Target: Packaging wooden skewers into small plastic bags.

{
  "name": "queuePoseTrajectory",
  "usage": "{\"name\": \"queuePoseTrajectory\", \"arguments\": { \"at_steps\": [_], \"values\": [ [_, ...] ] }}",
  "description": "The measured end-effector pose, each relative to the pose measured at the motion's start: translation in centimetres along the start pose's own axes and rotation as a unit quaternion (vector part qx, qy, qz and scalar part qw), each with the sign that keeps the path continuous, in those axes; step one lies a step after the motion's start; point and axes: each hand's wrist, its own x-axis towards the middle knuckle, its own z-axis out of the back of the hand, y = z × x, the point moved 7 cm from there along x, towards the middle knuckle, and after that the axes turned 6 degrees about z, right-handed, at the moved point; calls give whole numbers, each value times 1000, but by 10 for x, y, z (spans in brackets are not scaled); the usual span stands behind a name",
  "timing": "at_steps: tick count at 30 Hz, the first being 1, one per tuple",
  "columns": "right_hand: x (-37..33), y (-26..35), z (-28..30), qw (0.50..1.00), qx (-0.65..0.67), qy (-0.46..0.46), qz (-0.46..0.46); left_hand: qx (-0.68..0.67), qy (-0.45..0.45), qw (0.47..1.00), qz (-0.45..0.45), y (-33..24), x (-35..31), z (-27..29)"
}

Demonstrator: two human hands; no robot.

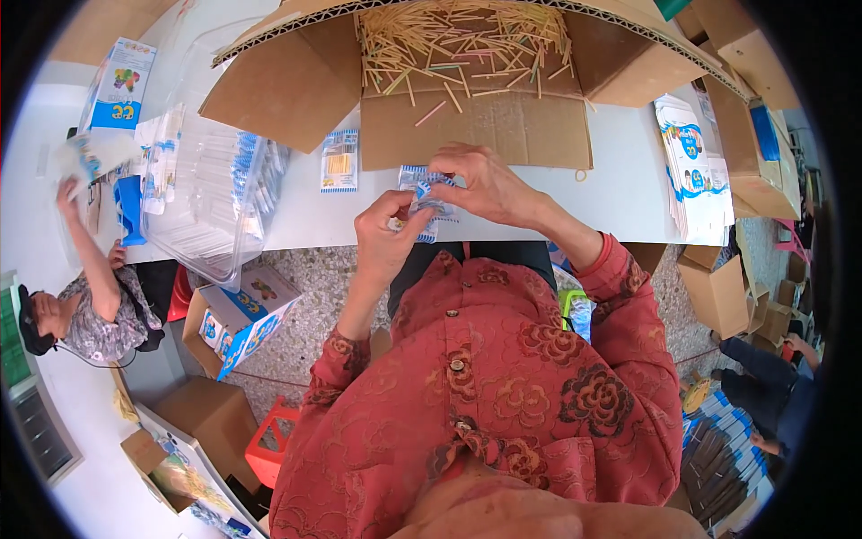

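Both my hands meet at the table's near edge over small clear packets [418, 176] with blue-and-white print. My left hand [381, 235] pinches a packet between thumb and fingers. From the right, my right hand [492, 187] grips the same packet's upper part with thumb and curled fingers. How many packets lie there, and whether they hold anything, I cannot tell. Just beyond, an open cardboard box [476, 135] lies with its front flap toward me, holding a heap of thin pastel sticks [462, 45]. Left of the flap, a similar packet [339, 163] lies flat with sticks inside.
A clear plastic tub [193, 202] with several packets stands at left on the white table [305, 211]. Flat printed cartons [690, 171] are stacked at right. A co-worker [99, 305] handles something at far left; another person [781, 391] is at right. A red stool [271, 440] stands behind.
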Motion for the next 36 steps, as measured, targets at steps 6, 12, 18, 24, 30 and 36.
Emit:
{"name": "queuePoseTrajectory", "arguments": {
  "at_steps": [6,12,18,24,30,36],
  "values": [
    [-1,3,4,995,77,-5,-61,-73,47,994,68,14,-1,-4],
    [-6,35,32,992,9,-117,45,-212,60,972,79,12,-1,-6],
    [-10,42,37,991,-32,-105,72,-243,86,963,72,7,-1,-9],
    [-9,3,26,989,129,-58,-37,-305,147,938,71,2,-3,-19],
    [-14,1,4,974,201,61,-88,-292,163,941,58,7,-4,-22],
    [-13,10,18,996,62,-55,-43,-131,21,990,38,-4,-1,-13]
  ]
}}
